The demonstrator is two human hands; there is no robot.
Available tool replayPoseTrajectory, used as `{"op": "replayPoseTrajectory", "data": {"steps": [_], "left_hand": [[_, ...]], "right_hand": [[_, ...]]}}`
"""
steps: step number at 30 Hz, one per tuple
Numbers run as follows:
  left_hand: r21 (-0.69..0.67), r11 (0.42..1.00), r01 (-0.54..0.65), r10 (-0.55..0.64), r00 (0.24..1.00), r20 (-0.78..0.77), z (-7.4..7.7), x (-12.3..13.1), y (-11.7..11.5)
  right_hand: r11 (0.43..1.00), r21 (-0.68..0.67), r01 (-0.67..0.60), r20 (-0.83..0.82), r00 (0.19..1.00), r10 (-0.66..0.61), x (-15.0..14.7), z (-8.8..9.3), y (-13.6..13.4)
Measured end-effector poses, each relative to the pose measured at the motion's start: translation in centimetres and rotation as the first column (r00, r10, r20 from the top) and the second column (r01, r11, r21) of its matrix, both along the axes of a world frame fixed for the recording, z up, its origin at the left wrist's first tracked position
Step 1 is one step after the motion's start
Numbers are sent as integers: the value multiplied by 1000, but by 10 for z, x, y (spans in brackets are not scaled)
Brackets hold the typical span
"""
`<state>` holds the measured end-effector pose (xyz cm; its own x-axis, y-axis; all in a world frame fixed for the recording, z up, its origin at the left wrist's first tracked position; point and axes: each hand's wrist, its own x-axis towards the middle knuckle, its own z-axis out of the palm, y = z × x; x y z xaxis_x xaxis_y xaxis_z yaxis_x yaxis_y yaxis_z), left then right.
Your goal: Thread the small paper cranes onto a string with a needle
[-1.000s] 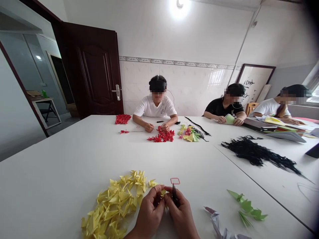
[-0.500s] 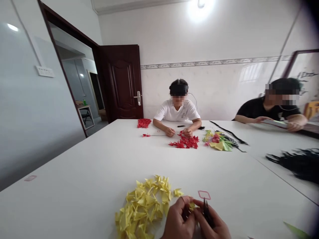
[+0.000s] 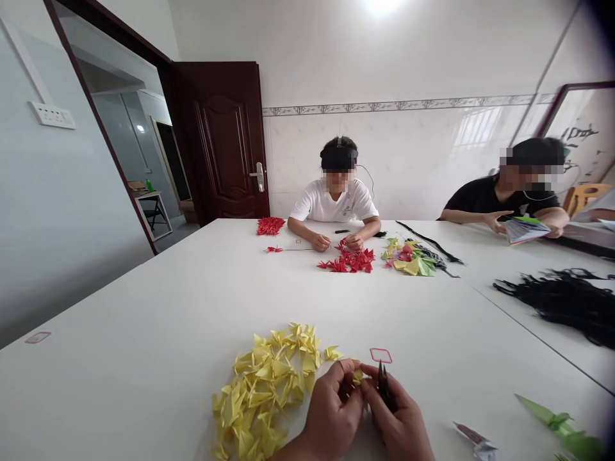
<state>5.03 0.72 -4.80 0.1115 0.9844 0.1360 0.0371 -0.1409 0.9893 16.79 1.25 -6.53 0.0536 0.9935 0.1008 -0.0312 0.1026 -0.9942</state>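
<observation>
My left hand [image 3: 331,410] is closed, pinching a small yellow folded paper crane [image 3: 358,376] between thumb and fingers. Close against it, my right hand [image 3: 403,419] grips dark pliers [image 3: 383,387], jaws pointing up and away from me, while its thumb and fingertips meet at the same crane. Much of the crane is hidden by my fingers. Left of my hands lies a heap of yellow paper cranes [image 3: 271,378], and one loose yellow crane [image 3: 332,353] sits just beyond my left hand.
Across the white table [image 3: 144,307], a person in white [image 3: 339,202] handles red paper cranes [image 3: 353,259]. Coloured folded papers [image 3: 416,259] and black strands [image 3: 562,301] lie to the right. A green folded paper [image 3: 552,419] rests near right. Another person [image 3: 500,195] holds a booklet [image 3: 526,229].
My view has tilted down and turned slightly right, bringing more of the near right papers into sight. The far right person's booklet has fanned open. My hands keep nearly the same hold.
</observation>
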Motion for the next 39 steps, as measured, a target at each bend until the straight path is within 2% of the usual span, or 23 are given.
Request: {"op": "replayPoseTrajectory", "data": {"steps": [5,15,24,32,39], "left_hand": [[-5,1000,-17,17,999,-30,-1,0,0],[11,1000,13,-13,1000,5,3,0,-2],[-1,1000,-20,19,1000,-23,-2,0,1],[24,1000,10,-10,1000,-2,5,0,-3],[16,1000,19,-19,1000,21,0,-1,0]], "right_hand": [[1000,-2,16,11,1000,-16,0,-2,-2],[1000,-15,-1,7,1000,1,-1,2,-3],[1000,-18,-4,-12,1000,4,-1,2,-3],[1000,8,0,-27,1000,1,-1,1,-2],[1000,5,13,-63,998,-13,-2,4,-1]]}}
